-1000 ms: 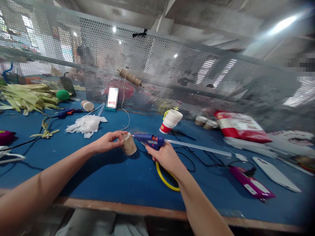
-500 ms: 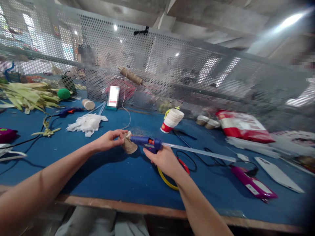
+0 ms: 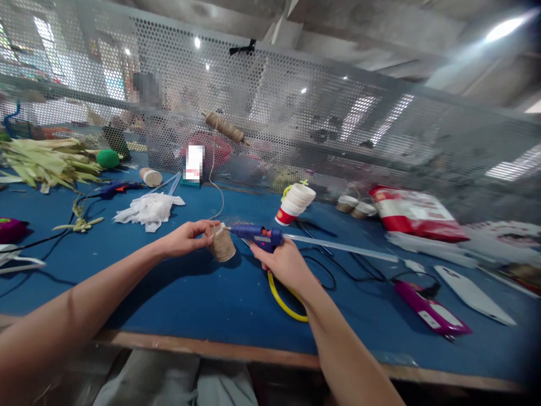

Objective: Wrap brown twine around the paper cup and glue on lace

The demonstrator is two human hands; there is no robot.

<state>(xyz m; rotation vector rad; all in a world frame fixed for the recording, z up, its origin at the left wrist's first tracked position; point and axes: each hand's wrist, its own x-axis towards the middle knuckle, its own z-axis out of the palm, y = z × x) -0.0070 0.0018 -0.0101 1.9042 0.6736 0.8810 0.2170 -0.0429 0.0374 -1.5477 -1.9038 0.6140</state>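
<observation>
Between the thumb and fingers of my left hand (image 3: 189, 239) is a small paper cup wrapped in twine (image 3: 223, 246), tilted over the table. A loose strand of twine (image 3: 220, 192) runs from the cup up to a twine spool (image 3: 224, 127) on the mesh panel. My right hand (image 3: 288, 265) is closed round a blue hot glue gun (image 3: 258, 235), its nozzle at the cup's upper edge. A long clear glue stick (image 3: 338, 246) juts from the gun's back. Below my right hand lies a yellow-handled tool (image 3: 284, 304), partly hidden.
On the blue table (image 3: 190, 304) stand stacked paper cups (image 3: 297, 202). White cloth (image 3: 150, 211), a second glue gun (image 3: 120, 189) and corn husks (image 3: 46, 160) lie left. Rightward are a red-and-white bag (image 3: 416, 213), cords and a purple device (image 3: 429, 309). A perforated metal panel (image 3: 270, 124) borders the back.
The glue gun has shifted slightly up and to the right. The wrapped cup has turned a little in my left hand, and both hands keep their hold.
</observation>
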